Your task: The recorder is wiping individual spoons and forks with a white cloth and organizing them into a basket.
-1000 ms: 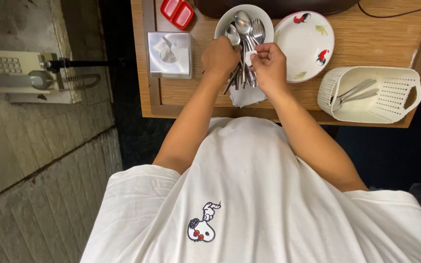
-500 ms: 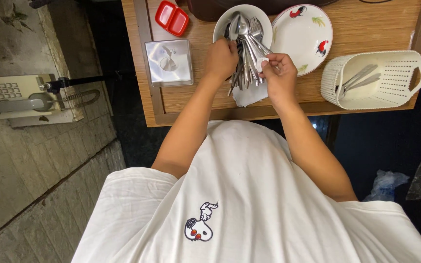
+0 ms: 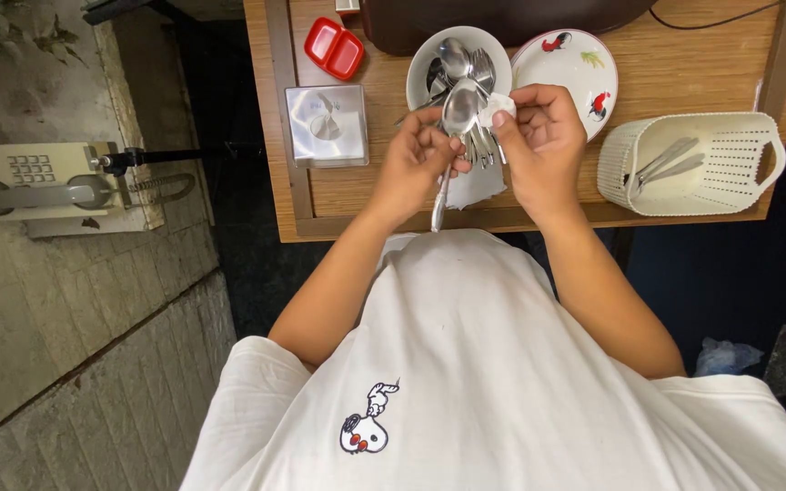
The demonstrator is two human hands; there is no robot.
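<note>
The left hand (image 3: 416, 168) grips a metal spoon (image 3: 455, 127) by its handle, bowl raised so the right hand (image 3: 543, 141), pinched shut on a white tissue (image 3: 499, 106), can rub it, above a bowl of cutlery (image 3: 429, 68) on the wooden worktop (image 3: 384, 195).

Silver spoon (image 3: 456, 118) against white tissue (image 3: 498, 105). White bowl (image 3: 422, 68), white plate (image 3: 593, 86) patterned with red roosters and green leaves, red two-part dish (image 3: 334, 48), cream slotted basket (image 3: 739, 186), brown wood-grain table (image 3: 384, 195), beige telephone (image 3: 34, 177).
</note>
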